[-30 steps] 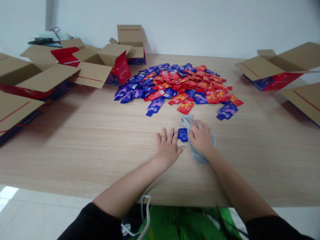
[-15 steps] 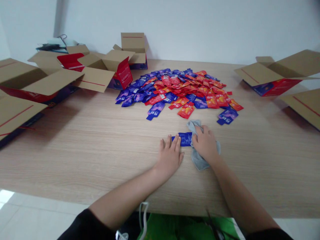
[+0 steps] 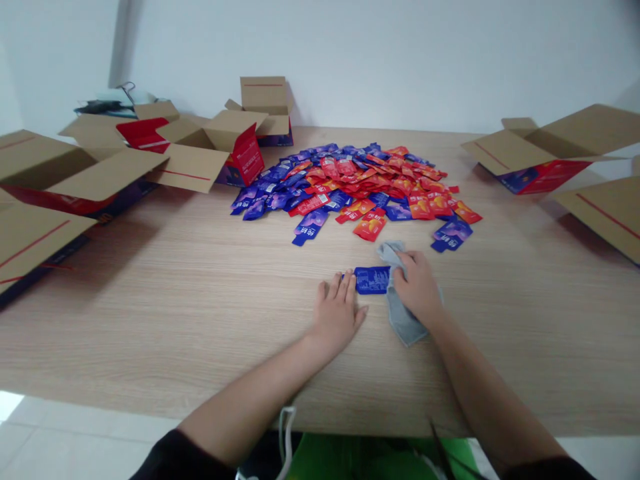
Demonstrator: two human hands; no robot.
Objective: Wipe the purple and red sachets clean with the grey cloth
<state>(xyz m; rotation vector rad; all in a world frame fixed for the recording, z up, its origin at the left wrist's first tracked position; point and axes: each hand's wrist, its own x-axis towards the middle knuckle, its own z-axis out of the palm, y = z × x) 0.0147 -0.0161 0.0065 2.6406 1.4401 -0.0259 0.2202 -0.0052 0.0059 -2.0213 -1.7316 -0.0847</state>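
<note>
A blue sachet (image 3: 372, 280) lies flat on the wooden table between my hands, its printed side up. My left hand (image 3: 338, 307) rests palm down with fingers stretched out, the fingertips pressing on the sachet's left end. In my right hand (image 3: 417, 287) is a grey cloth (image 3: 406, 320), bunched under the fingers and covering the sachet's right end. Beyond the hands lies a heap of red and blue sachets (image 3: 350, 180). A few lie apart at its near edge, among them a blue one (image 3: 309, 227) and an orange-red one (image 3: 370, 225).
Open cardboard boxes stand on both sides: a red and blue box (image 3: 240, 157) and a larger box (image 3: 75, 173) at left, another box (image 3: 545, 160) at right. A small box (image 3: 273, 127) is by the wall. The table's front edge is near my body.
My right hand and the cloth have shifted slightly right along the sachet, uncovering a little more of it. My left fingers now sit nearer its left tip.
</note>
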